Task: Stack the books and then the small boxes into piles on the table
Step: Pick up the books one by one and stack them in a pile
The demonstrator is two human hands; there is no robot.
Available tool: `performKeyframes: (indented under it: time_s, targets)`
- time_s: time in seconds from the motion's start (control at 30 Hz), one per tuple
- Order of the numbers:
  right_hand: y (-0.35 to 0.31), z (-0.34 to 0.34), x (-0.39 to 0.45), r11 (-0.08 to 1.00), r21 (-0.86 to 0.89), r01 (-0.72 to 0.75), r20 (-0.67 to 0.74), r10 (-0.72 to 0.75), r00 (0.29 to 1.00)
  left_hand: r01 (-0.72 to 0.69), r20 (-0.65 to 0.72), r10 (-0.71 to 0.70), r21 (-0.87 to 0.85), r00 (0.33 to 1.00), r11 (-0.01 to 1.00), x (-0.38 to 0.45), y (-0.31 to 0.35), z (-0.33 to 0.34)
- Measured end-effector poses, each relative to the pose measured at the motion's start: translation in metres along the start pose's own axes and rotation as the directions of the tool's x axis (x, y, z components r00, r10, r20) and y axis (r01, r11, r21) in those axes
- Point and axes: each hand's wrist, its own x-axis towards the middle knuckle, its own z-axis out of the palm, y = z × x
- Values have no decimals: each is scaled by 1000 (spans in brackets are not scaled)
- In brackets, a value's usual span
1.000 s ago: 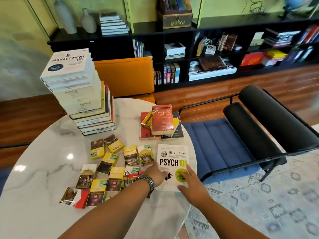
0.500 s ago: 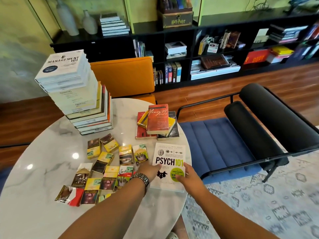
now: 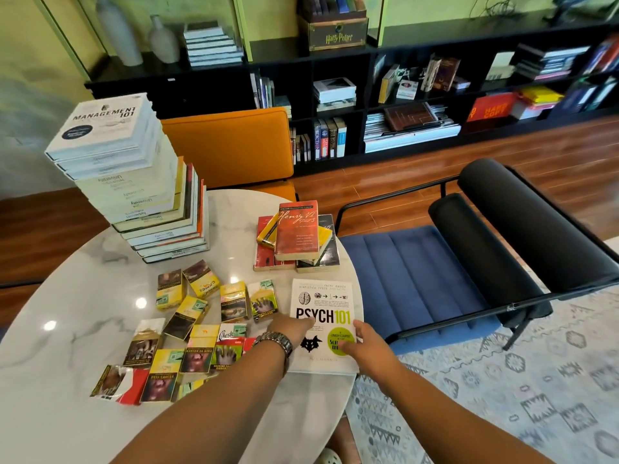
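A white PSYCH 101 book (image 3: pixel 324 296) lies flat at the right edge of the round marble table (image 3: pixel 67 313). My left hand (image 3: pixel 293 329), with a wristwatch, rests on the book's left edge. My right hand (image 3: pixel 366 346) grips its lower right corner, thumb on the cover. A tall book pile (image 3: pixel 134 182) topped by Management 101 stands at the back left. A small loose heap of paperbacks (image 3: pixel 296 234) with a red Henry VI on top sits behind the white book. Several small yellow boxes (image 3: pixel 197 326) lie scattered left of my hands.
A blue-cushioned black chair (image 3: pixel 469 262) stands right against the table's right side. An orange chair (image 3: pixel 231 145) is behind the table, with a black bookshelf (image 3: pixel 402 95) along the wall. A patterned rug (image 3: pixel 502 396) covers the floor at the lower right.
My right hand has slid up along the book's right edge and its thumb now sits on the cover. My left hand stays at the left edge. The book has barely shifted.
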Motion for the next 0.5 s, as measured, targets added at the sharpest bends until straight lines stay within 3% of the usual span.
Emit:
performKeyframes:
  time_s: [0.13, 0.33, 0.5]
  targets:
    - [3, -5, 3, 998, 62, -21, -1, 21, 1000, -66, 94, 63, 22, 994, 998, -15, -5, -11]
    - [-12, 2, 0, 986, 164, 32, -143, -8, 990, -42, 94, 71, -282, 993, 959, -32, -20, -32]
    - [-48, 33, -10, 958, 285, 35, -68, -17, 998, -45, 85, 109, -550, 990, 834, -48, -32, -77]
